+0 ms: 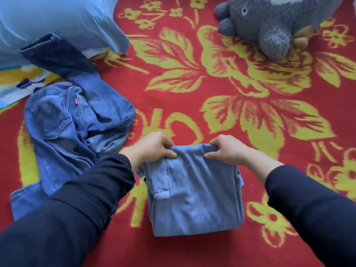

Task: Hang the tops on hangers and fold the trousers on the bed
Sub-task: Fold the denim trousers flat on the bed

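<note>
A pair of light blue jeans [196, 197] lies folded into a compact rectangle on the red and yellow flowered bedspread [192, 89], close in front of me. My left hand [152, 147] grips the far left corner of the fold, thumb on top. My right hand [225, 149] grips the far right corner the same way. A second, darker pair of blue jeans [77, 124] lies crumpled and unfolded to the left, partly under my left sleeve. No tops or hangers are in view.
A light blue pillow [54, 22] sits at the back left, with a dark navy garment [57, 56] lying against it. A grey plush toy [273, 24] rests at the back right.
</note>
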